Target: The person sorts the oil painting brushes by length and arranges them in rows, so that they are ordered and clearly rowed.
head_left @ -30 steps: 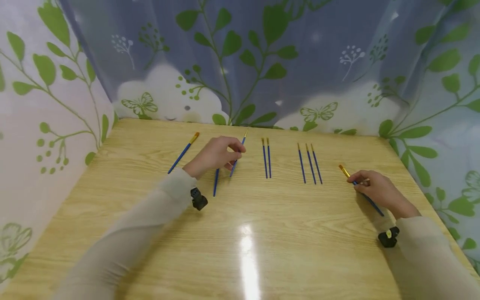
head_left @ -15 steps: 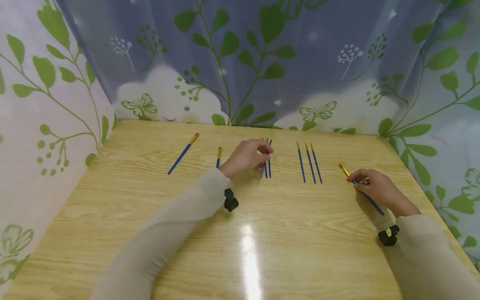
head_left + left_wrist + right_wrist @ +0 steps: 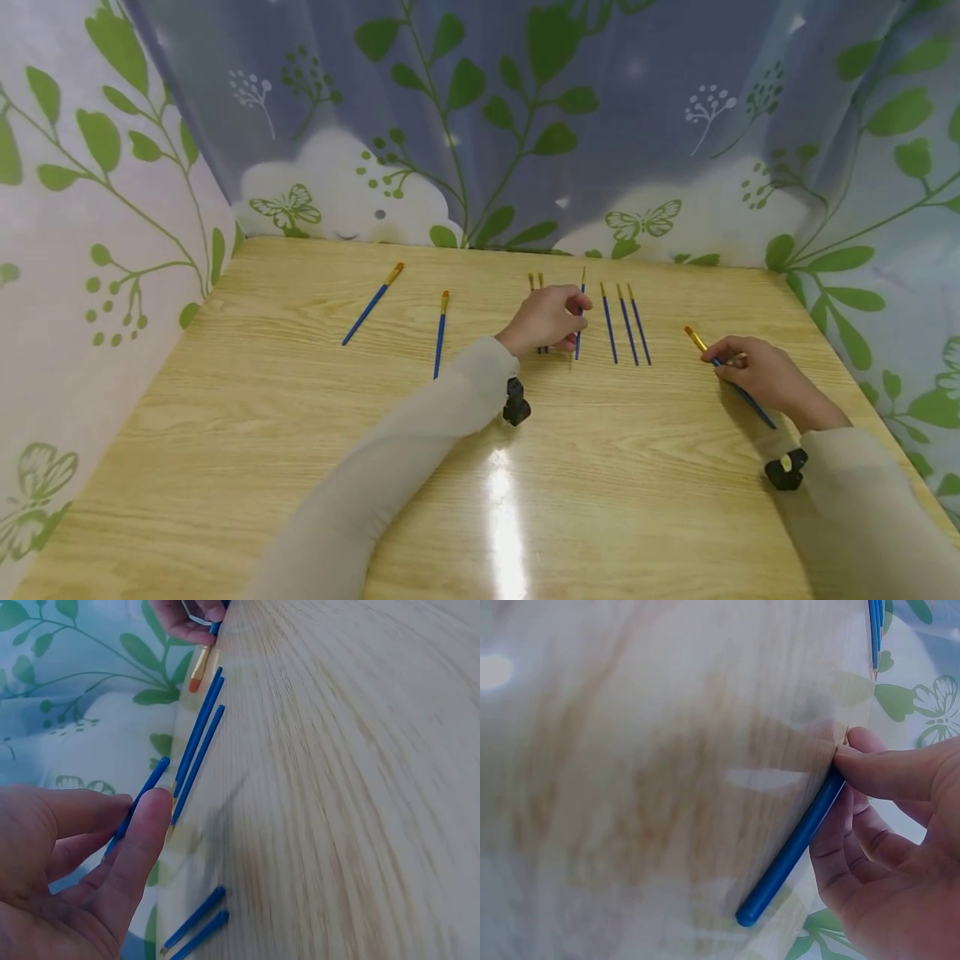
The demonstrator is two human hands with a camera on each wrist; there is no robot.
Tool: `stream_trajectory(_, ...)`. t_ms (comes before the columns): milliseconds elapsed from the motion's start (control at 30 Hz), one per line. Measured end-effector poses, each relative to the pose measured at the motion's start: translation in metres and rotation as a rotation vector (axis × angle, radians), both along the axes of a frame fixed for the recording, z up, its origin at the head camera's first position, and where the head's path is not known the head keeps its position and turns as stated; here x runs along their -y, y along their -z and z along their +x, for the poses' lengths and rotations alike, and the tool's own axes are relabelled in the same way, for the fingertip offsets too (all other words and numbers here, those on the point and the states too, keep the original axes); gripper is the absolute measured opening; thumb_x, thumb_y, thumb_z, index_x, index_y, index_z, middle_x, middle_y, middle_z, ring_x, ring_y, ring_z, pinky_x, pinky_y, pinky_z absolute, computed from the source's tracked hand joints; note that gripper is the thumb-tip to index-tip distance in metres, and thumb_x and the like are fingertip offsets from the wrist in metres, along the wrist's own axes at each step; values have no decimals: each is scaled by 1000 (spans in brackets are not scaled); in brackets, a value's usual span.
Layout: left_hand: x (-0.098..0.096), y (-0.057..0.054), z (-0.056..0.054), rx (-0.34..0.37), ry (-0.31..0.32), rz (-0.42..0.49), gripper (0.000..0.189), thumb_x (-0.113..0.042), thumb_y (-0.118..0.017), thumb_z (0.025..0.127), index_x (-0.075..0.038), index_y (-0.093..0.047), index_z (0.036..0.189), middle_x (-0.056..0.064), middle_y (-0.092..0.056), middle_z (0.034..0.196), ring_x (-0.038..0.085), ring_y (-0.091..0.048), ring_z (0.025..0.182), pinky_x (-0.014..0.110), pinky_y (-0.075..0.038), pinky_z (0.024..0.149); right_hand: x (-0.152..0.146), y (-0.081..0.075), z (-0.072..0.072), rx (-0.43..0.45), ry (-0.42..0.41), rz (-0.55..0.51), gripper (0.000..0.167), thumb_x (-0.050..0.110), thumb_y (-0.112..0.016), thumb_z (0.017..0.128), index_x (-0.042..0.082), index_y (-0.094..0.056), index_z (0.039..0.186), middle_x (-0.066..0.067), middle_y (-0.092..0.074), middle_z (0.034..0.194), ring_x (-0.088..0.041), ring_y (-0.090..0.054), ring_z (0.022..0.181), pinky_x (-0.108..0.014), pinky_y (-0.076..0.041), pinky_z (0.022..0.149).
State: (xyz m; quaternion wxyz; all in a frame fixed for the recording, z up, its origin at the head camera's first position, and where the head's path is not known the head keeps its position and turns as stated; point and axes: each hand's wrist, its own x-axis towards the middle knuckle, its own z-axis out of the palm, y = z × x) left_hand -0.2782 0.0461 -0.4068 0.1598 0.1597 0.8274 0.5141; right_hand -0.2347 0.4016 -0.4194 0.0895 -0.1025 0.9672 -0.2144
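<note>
My left hand pinches a thin blue paintbrush between thumb and fingers, its tip pointing away from me. The brush stands just left of a row of three thin paintbrushes lying on the table. Beneath and behind the left hand lie two more thin paintbrushes, partly covered by it in the head view. At the right, my right hand holds a thicker paintbrush with a gold ferrule and orange bristles, slanted with its bristles to the far left.
On the left of the wooden table lie a large flat paintbrush and a medium paintbrush, apart from each other. A patterned curtain hangs behind the table's far edge and along both sides.
My left hand has carried its thin paintbrush rightward, past the medium brush and over the pair, up to the row of three. The right hand has stayed in place with its brush.
</note>
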Motion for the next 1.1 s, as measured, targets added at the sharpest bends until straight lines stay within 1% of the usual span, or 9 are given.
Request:
stream_trajectory(300,-20,8,-5,-25,-15,-81,39,-5,-66,108,-4,-65,147,7,-60,108,22,-75,76,33,-67,70,-1,0,0,7,0,-7,19,2,-66,107,-4,-72,124,-26,-70,118,-27,-64,96,-37,-51,78)
stream_trajectory(600,-39,17,-8,-1,-36,-124,41,-4,-67,107,-6,-65,148,6,-62,91,16,-70,64,24,-62,59,-1,0,-1,-7,0,-4,19,2,-67,107,-4,-72,124,-27,-71,117,-26,-62,93,-37,-50,78)
stream_trajectory(733,-42,18,-9,1,-53,-161,43,-5,-68,107,-8,-65,150,11,-72,84,15,-67,55,23,-60,55,-1,1,-1,-22,-5,-1,18,2,-67,107,-5,-72,124,-27,-71,116,-26,-62,93,-37,-50,78)
stream_trajectory(767,-43,18,-8,2,-56,-168,44,-4,-68,107,-8,-65,151,14,-76,86,15,-67,54,23,-60,54,-1,1,-2,-22,-6,-1,18,2,-67,107,-5,-72,124,-27,-71,116,-26,-62,93,-37,-50,78)
stream_trajectory(833,-44,17,-6,-4,-55,-189,45,-4,-68,107,-7,-65,151,19,-78,111,14,-66,51,22,-59,54,-1,2,-1,-17,-5,-1,19,1,-67,107,-5,-72,124,-27,-71,116,-26,-63,94,-36,-50,78)
stream_trajectory(900,-46,17,-4,-2,-51,-216,45,-5,-68,107,-8,-64,152,21,-67,142,12,-65,50,21,-58,53,-1,2,-1,-9,-5,-2,19,1,-66,107,-4,-72,124,-27,-71,117,-26,-63,95,-36,-51,78)
stream_trajectory(967,-47,16,-3,4,-48,-234,46,-7,-67,108,-10,-63,154,20,-49,161,10,-64,50,20,-57,53,-1,2,0,-1,-3,-8,20,1,-66,107,-4,-72,125,-26,-71,118,-26,-63,96,-35,-51,78)
stream_trajectory(1000,-47,17,-2,7,-48,-241,46,-7,-67,109,-11,-63,155,18,-42,166,9,-64,50,20,-57,54,-1,2,0,0,-2,-10,20,2,-66,107,-4,-72,125,-26,-71,118,-26,-63,96,-35,-51,78)
stream_trajectory(1100,-48,18,-1,13,-53,-231,47,-8,-66,109,-12,-62,156,13,-54,164,9,-62,48,19,-56,54,0,2,0,-3,-5,-13,20,2,-66,107,-3,-72,124,-25,-71,117,-25,-64,95,-36,-51,78)
